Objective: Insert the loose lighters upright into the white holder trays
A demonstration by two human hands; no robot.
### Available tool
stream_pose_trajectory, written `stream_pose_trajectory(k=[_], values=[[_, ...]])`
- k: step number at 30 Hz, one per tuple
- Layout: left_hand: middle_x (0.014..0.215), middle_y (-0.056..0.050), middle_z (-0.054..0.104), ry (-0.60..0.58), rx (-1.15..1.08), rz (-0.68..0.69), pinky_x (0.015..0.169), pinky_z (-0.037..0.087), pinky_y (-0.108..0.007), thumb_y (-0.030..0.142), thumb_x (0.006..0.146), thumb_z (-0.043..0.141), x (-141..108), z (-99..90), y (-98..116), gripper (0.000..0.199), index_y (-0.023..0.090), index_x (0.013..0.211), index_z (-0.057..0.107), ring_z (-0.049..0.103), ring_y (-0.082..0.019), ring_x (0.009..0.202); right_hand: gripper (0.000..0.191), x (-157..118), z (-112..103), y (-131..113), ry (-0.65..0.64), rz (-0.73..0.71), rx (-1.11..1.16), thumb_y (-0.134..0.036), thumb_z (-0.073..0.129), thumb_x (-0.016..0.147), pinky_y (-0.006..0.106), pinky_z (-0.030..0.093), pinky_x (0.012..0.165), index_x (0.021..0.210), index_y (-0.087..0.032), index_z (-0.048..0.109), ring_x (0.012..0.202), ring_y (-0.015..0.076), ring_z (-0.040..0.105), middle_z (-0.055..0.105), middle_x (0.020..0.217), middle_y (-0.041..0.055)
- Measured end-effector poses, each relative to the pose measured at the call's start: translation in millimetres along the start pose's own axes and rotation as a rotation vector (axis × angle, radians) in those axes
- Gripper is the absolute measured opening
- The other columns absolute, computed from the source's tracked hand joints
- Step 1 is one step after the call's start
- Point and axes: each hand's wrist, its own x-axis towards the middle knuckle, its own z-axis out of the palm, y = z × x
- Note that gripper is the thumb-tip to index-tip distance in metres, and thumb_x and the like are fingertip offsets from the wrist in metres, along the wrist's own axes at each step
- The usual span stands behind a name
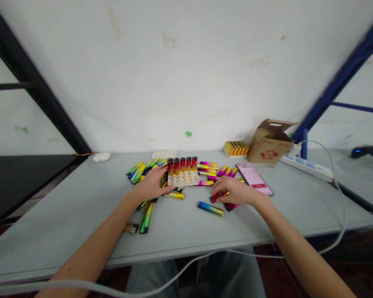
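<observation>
A white tray (pixel 183 179) with rows of holes holds several red lighters (pixel 182 164) standing upright in its back part; its front holes show bare. My left hand (pixel 151 183) is at the tray's left side, fingers apart, thumb near its front left corner. My right hand (pixel 231 191) is closed round a red lighter (pixel 220 195) above the table, right of the tray. Just below it lie a blue and gold lighter (pixel 210 208) and a dark pink one (pixel 230 206). Green and yellow lighters (pixel 146 217) lie around my left hand, pink and yellow ones (pixel 207 183) right of the tray.
An open cardboard box (pixel 267 147) stands at the back right beside a filled tray of yellow lighters (pixel 236 149). A phone (pixel 255 180) lies right of my right hand. Further right is a power strip (pixel 311 167). A white cable (pixel 161 294) crosses in front of the table edge.
</observation>
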Motion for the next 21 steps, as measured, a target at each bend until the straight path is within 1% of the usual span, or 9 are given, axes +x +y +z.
stream_pose_trajectory(k=[2,4,7,11,12,14,16,18,21], values=[[0.134,-0.021,0.060,-0.011,0.007,0.011,0.109,0.041,-0.053,0.058,0.078,0.065,0,-1.9,2,0.071,0.012,0.131,0.057,0.053,-0.038,0.127,0.006,2,0,-2,-0.083,-0.004,-0.034,-0.020,0.073,0.081,0.032,0.048,0.083,0.085,-0.021,0.077,0.088,0.0212,0.066,0.073,0.087,0.0044],[0.132,-0.021,0.061,-0.016,0.010,0.009,0.108,0.041,-0.053,0.058,0.079,0.065,0,-3.6,4,0.071,0.011,0.130,0.056,0.054,-0.038,0.125,0.006,5,1,-5,-0.073,0.045,-0.045,-0.021,0.071,0.082,0.033,0.048,0.082,0.088,-0.020,0.074,0.089,0.0220,0.065,0.072,0.089,0.0054],[0.131,-0.020,0.061,-0.007,0.000,0.010,0.108,0.042,-0.053,0.057,0.079,0.066,0,-4.8,5,0.070,0.012,0.131,0.055,0.055,-0.037,0.124,0.007,11,3,-10,0.059,0.083,0.077,-0.023,0.066,0.086,0.032,0.049,0.078,0.092,-0.019,0.066,0.085,0.0203,0.063,0.069,0.091,0.0050],[0.130,-0.019,0.061,0.012,0.001,-0.005,0.107,0.043,-0.053,0.058,0.079,0.066,-1,-4.8,5,0.067,0.013,0.128,0.056,0.055,-0.037,0.124,0.013,32,7,-14,0.401,0.017,0.324,-0.030,0.058,0.092,0.033,0.049,0.079,0.100,-0.020,0.055,0.089,0.0186,0.059,0.062,0.097,0.0054],[0.130,-0.019,0.061,0.012,-0.004,-0.006,0.106,0.043,-0.053,0.057,0.079,0.066,-1,-4.7,5,0.067,0.013,0.128,0.055,0.055,-0.037,0.124,0.015,40,8,-15,0.444,-0.013,0.384,-0.032,0.057,0.093,0.033,0.049,0.080,0.102,-0.021,0.052,0.089,0.0179,0.058,0.060,0.098,0.0047],[0.131,-0.019,0.061,0.011,-0.015,-0.009,0.107,0.043,-0.052,0.056,0.079,0.066,-1,-4.7,5,0.068,0.013,0.130,0.054,0.054,-0.037,0.125,0.016,58,9,-19,0.486,-0.058,0.533,-0.037,0.052,0.095,0.031,0.049,0.077,0.102,-0.024,0.046,0.084,0.0161,0.059,0.058,0.093,0.0023],[0.132,-0.019,0.060,0.014,-0.021,-0.010,0.107,0.042,-0.051,0.055,0.079,0.067,-1,-4.9,6,0.069,0.013,0.132,0.052,0.054,-0.036,0.126,0.021,76,10,-24,0.479,-0.106,0.690,-0.043,0.050,0.097,0.032,0.049,0.079,0.105,-0.026,0.040,0.087,0.0160,0.060,0.059,0.090,0.0008],[0.132,-0.018,0.061,0.018,-0.024,-0.005,0.107,0.042,-0.051,0.053,0.078,0.068,-1,-5.3,7,0.068,0.014,0.132,0.052,0.055,-0.036,0.125,0.024,91,12,-30,0.466,-0.143,0.754,-0.046,0.050,0.096,0.031,0.048,0.078,0.105,-0.027,0.038,0.082,0.0150,0.059,0.058,0.085,-0.0011],[0.131,-0.016,0.062,0.022,-0.027,0.014,0.106,0.044,-0.050,0.051,0.078,0.068,-1,-5.8,8,0.066,0.016,0.132,0.052,0.056,-0.035,0.123,0.027,104,16,-37,0.488,-0.149,0.791,-0.049,0.054,0.094,0.028,0.045,0.071,0.105,-0.027,0.042,0.073,0.0131,0.054,0.055,0.080,-0.0030]])
